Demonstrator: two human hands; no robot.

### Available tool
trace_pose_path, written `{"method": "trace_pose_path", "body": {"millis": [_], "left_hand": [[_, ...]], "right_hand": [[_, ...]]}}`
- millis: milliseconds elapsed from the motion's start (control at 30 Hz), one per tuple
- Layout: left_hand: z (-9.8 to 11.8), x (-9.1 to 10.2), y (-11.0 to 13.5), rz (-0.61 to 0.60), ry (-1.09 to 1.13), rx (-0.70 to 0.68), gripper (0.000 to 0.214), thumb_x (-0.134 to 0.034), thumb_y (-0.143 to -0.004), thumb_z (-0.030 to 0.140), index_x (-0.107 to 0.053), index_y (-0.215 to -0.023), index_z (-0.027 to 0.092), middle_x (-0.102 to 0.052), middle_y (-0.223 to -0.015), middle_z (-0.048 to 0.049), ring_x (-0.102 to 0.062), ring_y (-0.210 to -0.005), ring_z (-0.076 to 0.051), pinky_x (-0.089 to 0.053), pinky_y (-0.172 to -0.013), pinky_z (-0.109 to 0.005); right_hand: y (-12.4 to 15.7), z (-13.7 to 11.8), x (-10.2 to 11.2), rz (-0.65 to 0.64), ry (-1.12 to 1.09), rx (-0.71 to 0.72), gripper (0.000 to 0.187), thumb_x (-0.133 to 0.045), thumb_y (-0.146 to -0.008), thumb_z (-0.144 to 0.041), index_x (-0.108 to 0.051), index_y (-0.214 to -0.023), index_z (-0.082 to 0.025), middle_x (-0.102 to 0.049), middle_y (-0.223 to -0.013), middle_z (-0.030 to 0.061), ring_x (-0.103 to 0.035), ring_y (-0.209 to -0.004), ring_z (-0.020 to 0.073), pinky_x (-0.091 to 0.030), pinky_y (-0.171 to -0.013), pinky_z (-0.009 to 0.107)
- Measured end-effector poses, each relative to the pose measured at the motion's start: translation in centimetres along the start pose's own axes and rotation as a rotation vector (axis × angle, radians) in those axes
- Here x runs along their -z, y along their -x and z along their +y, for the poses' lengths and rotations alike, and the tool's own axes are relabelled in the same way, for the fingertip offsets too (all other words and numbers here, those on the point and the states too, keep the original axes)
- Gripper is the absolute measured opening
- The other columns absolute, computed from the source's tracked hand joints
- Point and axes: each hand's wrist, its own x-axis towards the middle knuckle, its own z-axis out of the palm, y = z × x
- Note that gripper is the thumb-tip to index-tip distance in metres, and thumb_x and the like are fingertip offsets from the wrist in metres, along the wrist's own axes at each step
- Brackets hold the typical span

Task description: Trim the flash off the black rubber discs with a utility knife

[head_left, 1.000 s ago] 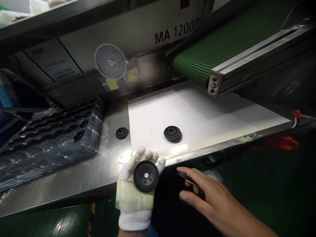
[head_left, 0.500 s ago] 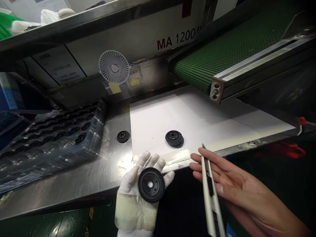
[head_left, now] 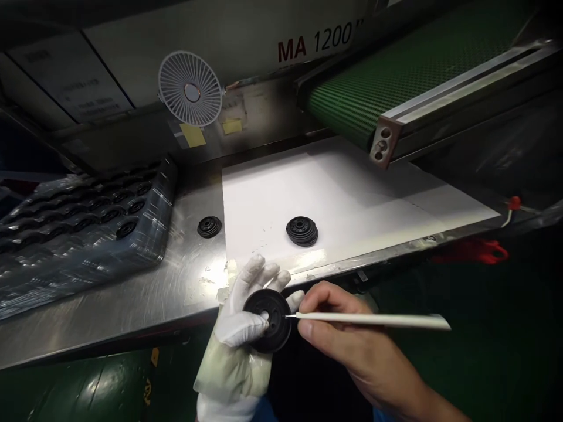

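My left hand (head_left: 244, 316), in a white glove with a yellowish cuff, holds a round black part (head_left: 278, 334) with a hole at its centre. The thumb presses across its face and the fingers support it from behind. My bare right hand (head_left: 343, 328) pinches a slim white-handled utility knife (head_left: 373, 319) near its front end. Its thin metal tip points left, at the face of the round part; whether it touches cannot be made out. A ribbed black part (head_left: 302, 231) lies on the white sheet (head_left: 352, 193), and a similar, smaller-looking part (head_left: 209, 227) lies on the metal tabletop.
At the left, a clear plastic tray (head_left: 152, 228) holds several black parts. A green conveyor belt (head_left: 378, 82) with a metal end block (head_left: 382, 145) juts over the sheet from the right. A small white fan (head_left: 191, 91) stands at the back. Something red (head_left: 475, 251) is beyond the front edge.
My right hand has moved left to the round part and turned the knife from upright to level, tip leftward. My left thumb has closed over the part. The camera view has shifted.
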Motion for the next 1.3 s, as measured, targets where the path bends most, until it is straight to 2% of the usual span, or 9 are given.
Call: {"method": "trace_pose_path", "body": {"millis": [133, 233, 433, 633, 933, 1033, 1300], "left_hand": [[-0.2, 0.1, 0.2, 0.033, -0.113, -0.069, 0.067, -0.053, -0.067, -0.002, -0.053, -0.13, 0.022, -0.059, -0.125, -0.0136, -0.051, -0.12, -0.031, -0.05, -0.094, -0.041], [-0.3, 0.0, 0.4, 0.062, -0.215, -0.107, 0.066, -0.057, -0.066, -0.003, -0.054, -0.128, 0.022, -0.06, -0.124, -0.0132, -0.054, -0.117, -0.032, -0.053, -0.089, -0.037], [0.1, -0.3, 0.5, 0.08, -0.393, -0.173, 0.063, -0.059, -0.066, -0.004, -0.058, -0.124, 0.021, -0.061, -0.121, -0.0128, -0.057, -0.112, -0.031, -0.056, -0.078, -0.028], [0.3, -0.8, 0.6, 0.106, -0.357, -0.174, 0.06, -0.057, -0.063, -0.008, -0.064, -0.116, 0.018, -0.065, -0.112, -0.0123, -0.064, -0.099, -0.031, -0.058, -0.066, -0.026], [0.4, -2.1, 0.5, 0.195, -0.258, -0.127, 0.057, -0.051, -0.058, -0.011, -0.067, -0.106, 0.014, -0.069, -0.096, -0.0099, -0.065, -0.095, -0.026, -0.057, -0.072, -0.025], [0.2, -2.1, 0.5, 0.194, -0.278, -0.123, 0.057, -0.052, -0.057, -0.009, -0.067, -0.105, 0.016, -0.069, -0.094, -0.0085, -0.065, -0.092, -0.027, -0.057, -0.071, -0.029], [0.0, -1.2, 0.4, 0.132, -0.387, -0.163, 0.055, -0.053, -0.061, -0.005, -0.066, -0.11, 0.016, -0.068, -0.094, -0.0084, -0.065, -0.088, -0.024, -0.056, -0.068, -0.024]], "right_hand": [[-0.1, 0.3, -0.6, 0.044, 0.027, -0.061, 0.015, -0.064, -0.091, -0.034, -0.061, -0.094, -0.02, -0.062, -0.085, 0.0011, -0.059, -0.076, 0.0165, -0.049, -0.071, 0.028], [0.1, 0.2, -1.3, 0.099, -0.018, -0.101, 0.019, -0.066, -0.089, -0.035, -0.061, -0.095, -0.018, -0.066, -0.083, 0.0027, -0.064, -0.074, 0.0175, -0.053, -0.071, 0.028], [0.4, 0.5, -2.0, 0.194, 0.016, -0.052, 0.02, -0.07, -0.085, -0.036, -0.065, -0.092, -0.017, -0.067, -0.083, 0.0031, -0.063, -0.072, 0.0164, -0.053, -0.068, 0.026], [0.3, 0.7, -2.1, 0.232, 0.036, -0.073, 0.021, -0.071, -0.084, -0.037, -0.067, -0.092, -0.017, -0.068, -0.081, 0.0036, -0.064, -0.071, 0.0178, -0.054, -0.066, 0.028], [0.0, 0.7, -2.3, 0.246, 0.055, -0.084, 0.02, -0.071, -0.084, -0.036, -0.066, -0.089, -0.017, -0.069, -0.075, 0.0024, -0.065, -0.068, 0.0173, -0.054, -0.063, 0.026], [-0.1, 0.7, -2.3, 0.241, 0.076, -0.084, 0.02, -0.069, -0.084, -0.035, -0.066, -0.088, -0.017, -0.068, -0.074, 0.0023, -0.065, -0.067, 0.0174, -0.054, -0.063, 0.026], [-0.3, 0.5, -2.2, 0.21, 0.105, -0.076, 0.013, -0.068, -0.084, -0.028, -0.066, -0.083, -0.016, -0.068, -0.07, 0.0014, -0.064, -0.064, 0.0156, -0.052, -0.059, 0.023]]}}
